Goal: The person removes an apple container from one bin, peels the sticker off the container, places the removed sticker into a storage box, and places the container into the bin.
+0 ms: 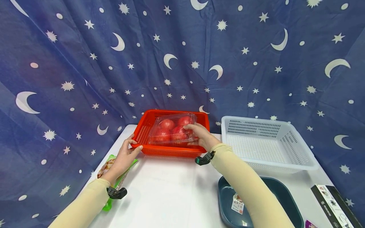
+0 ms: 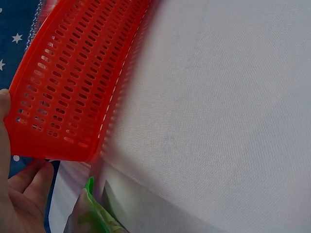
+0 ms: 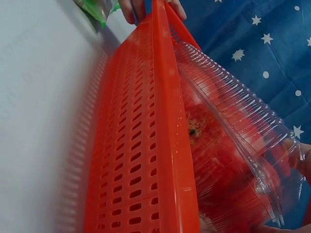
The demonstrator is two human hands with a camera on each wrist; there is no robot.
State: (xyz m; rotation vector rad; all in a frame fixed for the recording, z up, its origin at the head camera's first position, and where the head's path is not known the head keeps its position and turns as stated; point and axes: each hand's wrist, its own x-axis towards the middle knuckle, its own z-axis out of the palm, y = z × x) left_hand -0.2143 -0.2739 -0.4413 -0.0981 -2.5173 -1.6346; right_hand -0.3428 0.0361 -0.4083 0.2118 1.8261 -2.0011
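A red plastic basket [image 1: 168, 151] with slotted walls stands at the back of the white table. Inside it, tilted, is a clear plastic clamshell box [image 1: 155, 126] with several round red fruits, tomato-like. My right hand [image 1: 201, 136] grips the box's right end, thumb on top; its other fingers are partly hidden. In the right wrist view the box's ridged edge [image 3: 238, 94] rises above the basket rim. My left hand [image 1: 124, 160] holds the basket's front left corner, thumb and fingers about the rim. Under the left forearm lies a green-edged food packet [image 1: 106, 167].
A white slotted basket [image 1: 256, 148] stands to the right. In front of it is a dark blue tub [image 1: 228, 202] with a labelled packet [image 1: 237, 204] inside, partly behind my right forearm. A black and white box [image 1: 332, 205] lies far right. A starry curtain [image 1: 182, 63] hangs behind.
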